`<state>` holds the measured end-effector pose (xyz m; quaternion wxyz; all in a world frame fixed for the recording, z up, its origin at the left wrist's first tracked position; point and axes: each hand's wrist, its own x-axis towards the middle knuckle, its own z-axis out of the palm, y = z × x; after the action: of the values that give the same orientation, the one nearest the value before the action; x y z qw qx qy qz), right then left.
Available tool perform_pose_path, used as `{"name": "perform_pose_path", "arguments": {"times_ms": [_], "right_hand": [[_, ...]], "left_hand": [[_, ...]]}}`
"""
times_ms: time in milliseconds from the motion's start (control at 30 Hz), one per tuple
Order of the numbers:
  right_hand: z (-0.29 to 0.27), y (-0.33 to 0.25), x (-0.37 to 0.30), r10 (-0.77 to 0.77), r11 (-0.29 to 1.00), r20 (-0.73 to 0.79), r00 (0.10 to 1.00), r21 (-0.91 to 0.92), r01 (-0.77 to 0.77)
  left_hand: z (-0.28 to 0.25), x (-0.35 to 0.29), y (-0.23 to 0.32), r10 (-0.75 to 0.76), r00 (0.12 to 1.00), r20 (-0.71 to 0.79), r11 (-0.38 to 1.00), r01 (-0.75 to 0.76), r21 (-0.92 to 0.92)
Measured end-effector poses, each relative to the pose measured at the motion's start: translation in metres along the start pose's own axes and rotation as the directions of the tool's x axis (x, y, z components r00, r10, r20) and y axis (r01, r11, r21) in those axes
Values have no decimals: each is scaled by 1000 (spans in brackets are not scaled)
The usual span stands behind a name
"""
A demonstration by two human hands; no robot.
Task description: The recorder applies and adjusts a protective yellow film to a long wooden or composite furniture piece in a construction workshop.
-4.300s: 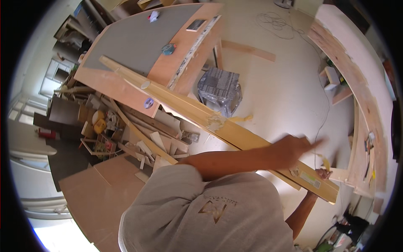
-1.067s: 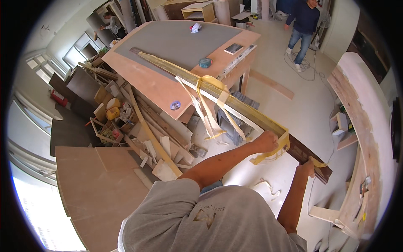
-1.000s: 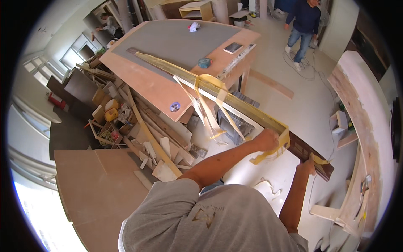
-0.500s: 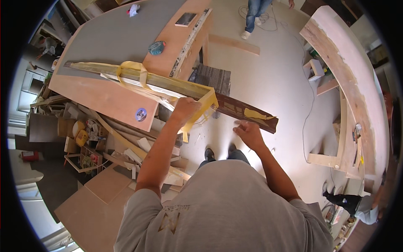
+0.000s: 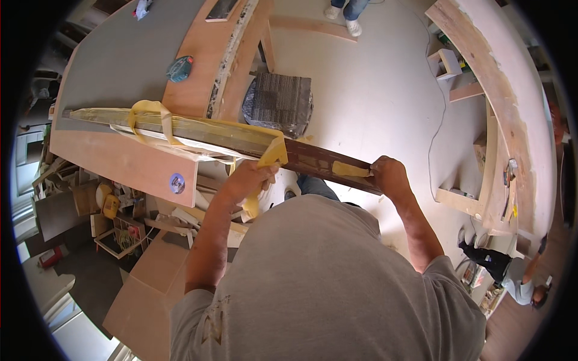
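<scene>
A long dark brown board (image 5: 308, 157) lies slantwise, its left length resting over the grey-topped table (image 5: 114, 66) and its right end sticking out past it. Yellow masking tape (image 5: 274, 149) runs along the board, with loose loops hanging around it. My left hand (image 5: 248, 179) is closed on the loose yellow tape at the board's near side. Around the board's right end, my right hand (image 5: 390, 174) is closed, next to a yellow tape patch (image 5: 351, 169). Its fingertips are partly hidden.
A teal tool (image 5: 179, 69) sits on the table. Behind the board stands a round stool-like thing with a striped top (image 5: 280, 99). Wood offcuts lie at the left, and a curved wooden panel (image 5: 497, 90) stands at the right. Two other people are nearby.
My right hand has moved right and closed on the board's end. My left hand has moved left and down with the tape. The view has shifted, bringing the stool-like thing into sight.
</scene>
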<state>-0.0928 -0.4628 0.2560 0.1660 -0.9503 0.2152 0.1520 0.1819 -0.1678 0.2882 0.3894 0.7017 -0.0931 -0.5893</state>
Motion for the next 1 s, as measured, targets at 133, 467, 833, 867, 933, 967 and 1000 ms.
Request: {"name": "perform_pose_path", "arguments": {"times_ms": [133,467,833,867,933,967,1000], "right_hand": [[10,5,-2,-51,998,-174,983,25,56],[0,-50,-17,124,978,-346,930,201,-56],[-53,-179,20,262,493,-66,963,867,-75],[-75,-214,33,134,673,-196,971,737,56],[-104,-287,66,-264,651,-366,893,616,444],[-99,-325,85,-430,474,-446,785,628,617],[-105,-374,86,-592,454,-363,720,587,670]], "left_hand": [[0,13,23,6,998,-58,999,-9,-43],[-17,33,9,89,995,-39,988,-93,-126],[-28,31,-36,159,980,121,986,-162,22],[-24,37,-41,153,979,132,986,-159,40],[-5,55,-55,619,781,-81,784,-621,5],[-1,60,-54,892,370,-259,400,-914,70],[-6,59,-52,893,359,-270,393,-916,81]]}}
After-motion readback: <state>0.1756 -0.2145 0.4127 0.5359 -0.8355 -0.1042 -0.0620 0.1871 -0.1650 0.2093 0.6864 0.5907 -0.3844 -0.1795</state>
